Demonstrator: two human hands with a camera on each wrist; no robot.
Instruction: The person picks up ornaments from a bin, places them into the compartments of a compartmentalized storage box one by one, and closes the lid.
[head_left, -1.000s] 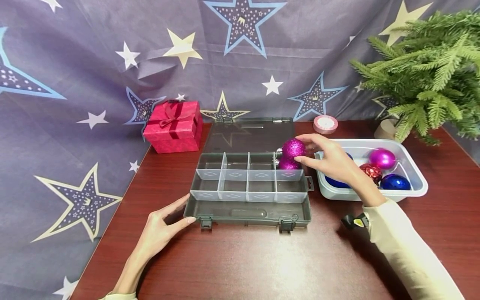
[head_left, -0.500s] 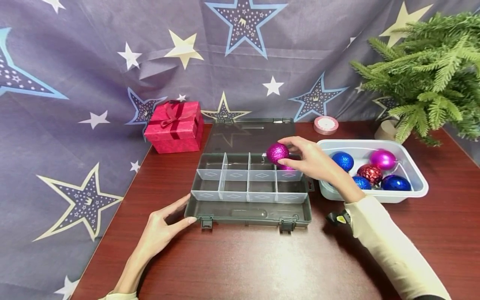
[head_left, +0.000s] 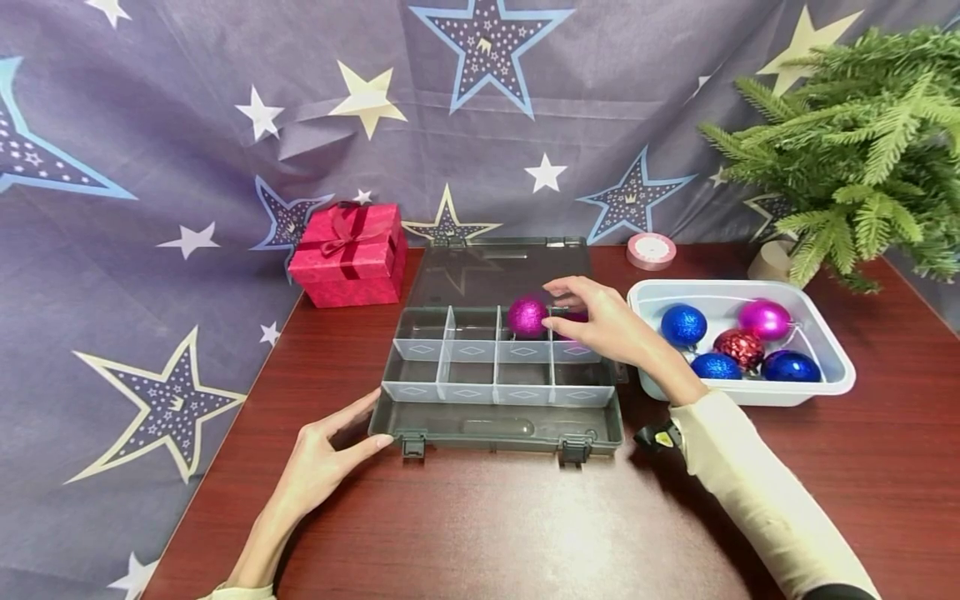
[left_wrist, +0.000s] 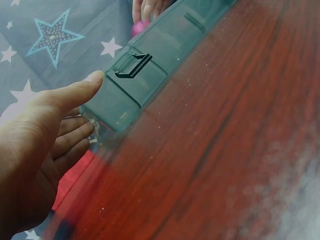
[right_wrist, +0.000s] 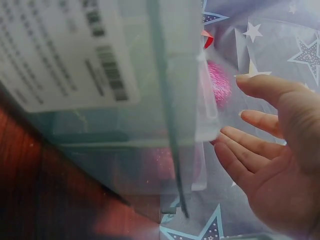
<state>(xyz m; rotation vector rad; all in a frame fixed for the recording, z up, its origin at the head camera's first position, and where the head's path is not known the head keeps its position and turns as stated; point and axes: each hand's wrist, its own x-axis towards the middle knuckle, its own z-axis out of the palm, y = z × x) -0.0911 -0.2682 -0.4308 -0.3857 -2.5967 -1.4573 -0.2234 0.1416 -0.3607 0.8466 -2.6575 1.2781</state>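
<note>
A dark translucent compartment box point(head_left: 495, 425) lies on the table with its lid point(head_left: 495, 271) laid back. A magenta glitter Christmas ball point(head_left: 528, 317) sits at the third back compartment from the left. My right hand point(head_left: 600, 321) is just right of this ball, fingers spread; in the right wrist view a gap shows between fingertips and ball point(right_wrist: 218, 84). A second magenta ball point(head_left: 574, 318), partly hidden by that hand, lies in the rightmost back compartment. My left hand point(head_left: 318, 454) touches the box's front left corner, thumb at the front, relaxed fingers at the side.
Right of the box, a white plastic tub point(head_left: 840, 375) holds blue, red and magenta balls. Behind stand a ribbon roll point(head_left: 651, 251) and an artificial fir tree point(head_left: 862, 158). A red gift box point(head_left: 348, 254) is at the back left, before a starry cloth.
My right hand has carried the magenta ball leftward from above the rightmost back compartment to the third one and let go of it. The left hand stays in place.
</note>
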